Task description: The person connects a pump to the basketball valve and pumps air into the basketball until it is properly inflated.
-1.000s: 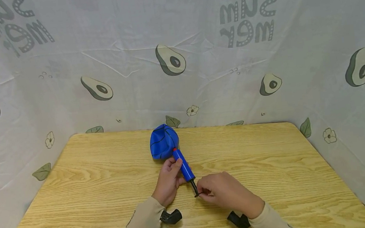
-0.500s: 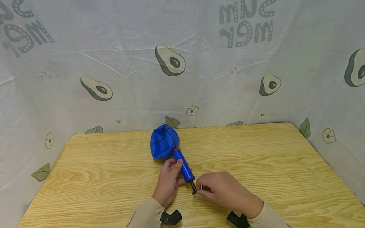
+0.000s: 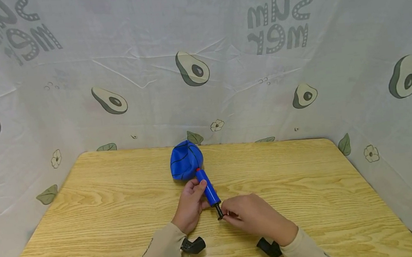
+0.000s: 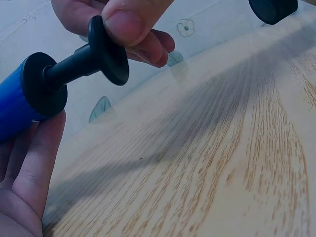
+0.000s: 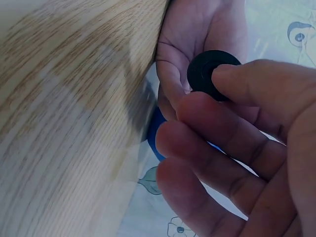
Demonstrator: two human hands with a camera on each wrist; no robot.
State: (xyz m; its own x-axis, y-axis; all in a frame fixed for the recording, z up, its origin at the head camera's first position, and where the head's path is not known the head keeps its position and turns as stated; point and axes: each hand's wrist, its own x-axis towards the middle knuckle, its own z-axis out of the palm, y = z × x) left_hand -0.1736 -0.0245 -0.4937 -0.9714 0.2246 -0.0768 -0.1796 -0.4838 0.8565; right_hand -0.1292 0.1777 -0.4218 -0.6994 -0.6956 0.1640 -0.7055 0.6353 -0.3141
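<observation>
My left hand grips the blue barrel of a hand pump, thumb on top. The pump's red tip meets a dented, partly deflated blue ball with black lines, on the table beyond the hand. My right hand pinches the black disc-shaped handle at the pump's near end. In the left wrist view, a short length of black plunger shows between barrel and handle. The right wrist view has the thumb on the handle's flat face, with the other fingers curled beneath; the barrel is mostly hidden there.
A wooden table spreads under both hands. Behind it and at the sides hangs a pale cloth printed with avocados, leaves and lettering. Black wrist camera mounts sit at both cuffs.
The plunger has slid further into the barrel since a second ago, my right hand moving slightly with it; it stands a touch further out than half a second ago. Left hand and ball stay nearly still.
</observation>
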